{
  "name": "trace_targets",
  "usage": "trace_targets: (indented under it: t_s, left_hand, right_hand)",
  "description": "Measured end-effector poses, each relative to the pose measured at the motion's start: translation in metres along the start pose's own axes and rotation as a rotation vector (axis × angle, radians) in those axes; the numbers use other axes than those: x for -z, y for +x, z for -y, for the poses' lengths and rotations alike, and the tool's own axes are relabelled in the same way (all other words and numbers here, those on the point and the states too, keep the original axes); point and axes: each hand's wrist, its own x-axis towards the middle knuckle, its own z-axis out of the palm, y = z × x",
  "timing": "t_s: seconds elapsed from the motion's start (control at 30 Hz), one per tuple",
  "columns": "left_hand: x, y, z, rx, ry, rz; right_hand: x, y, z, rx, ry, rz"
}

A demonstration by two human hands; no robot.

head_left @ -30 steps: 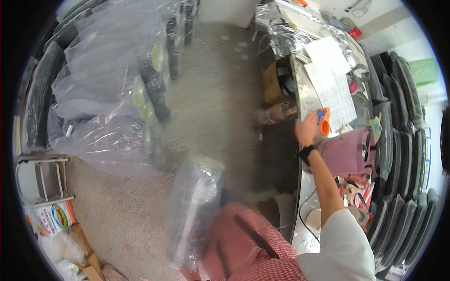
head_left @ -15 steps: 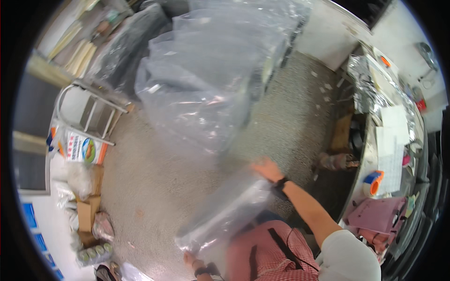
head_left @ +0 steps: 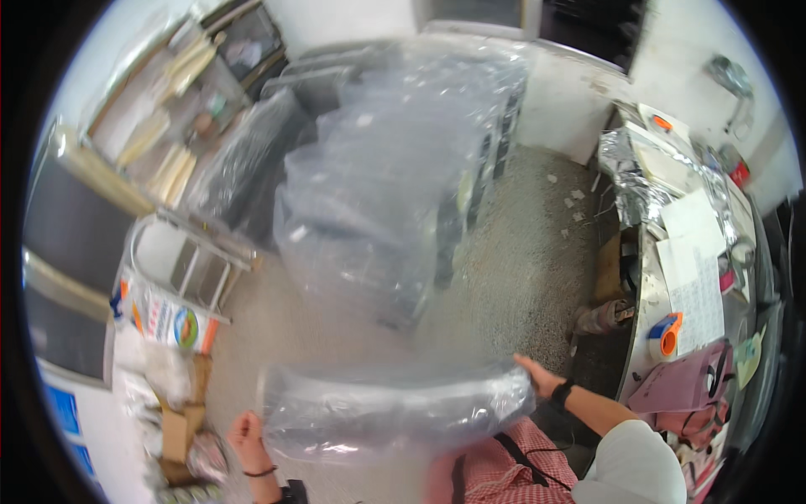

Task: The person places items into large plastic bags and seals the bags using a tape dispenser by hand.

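Observation:
A long bundle wrapped in clear plastic [head_left: 395,413] lies crosswise in front of my body, greyish and shiny, partly blurred. At its right end my right hand [head_left: 541,377] grips it, with the thumb and fingers around the edge. My left hand [head_left: 246,437] is just beyond the left end with its fingers curled closed. Whether a bit of the clear film sits between those fingers cannot be made out. Past the bundle, a large row of plastic-covered grey goods [head_left: 378,185] stands on the floor.
A worktable [head_left: 645,311] runs along the right, with foil [head_left: 625,176], paper sheets [head_left: 693,277], an orange-and-blue tape dispenser [head_left: 665,336] and a pink bag [head_left: 680,380]. On the left are a folded step ladder [head_left: 189,265], a printed sack [head_left: 172,323] and a cardboard box [head_left: 176,433].
The wrapped bundle has turned from a slant to nearly level across my body. My left hand has moved left and up, my right hand right and down. The view has tilted up.

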Motion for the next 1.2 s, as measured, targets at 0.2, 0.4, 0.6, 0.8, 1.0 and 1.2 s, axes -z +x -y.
trace_targets:
  t_s: [0.2,0.4,0.6,0.8,1.0,1.2]
  left_hand:
    - [-0.115,0.055,-0.239,-0.312,0.109,0.353]
    - [-0.278,-0.020,-0.472,-0.659,0.170,0.533]
    - [-0.393,-0.150,-0.597,-1.188,0.333,0.522]
    - [-0.488,-0.155,-0.632,-1.507,0.451,1.258]
    - [-0.636,-0.073,-0.643,-1.700,0.091,0.945]
    - [-0.786,0.003,-0.720,-1.910,-0.113,1.183]
  right_hand:
    - [0.029,-0.032,-0.003,-0.059,0.271,0.130]
    - [0.075,-0.062,0.078,0.477,0.190,0.461]
    - [0.103,-0.138,0.196,1.041,-0.303,0.069]
    - [0.193,-0.050,0.255,1.191,0.037,-0.138]
    - [0.235,-0.015,0.417,1.249,0.140,-0.177]
    - [0.278,0.076,0.567,1.019,1.306,0.723]
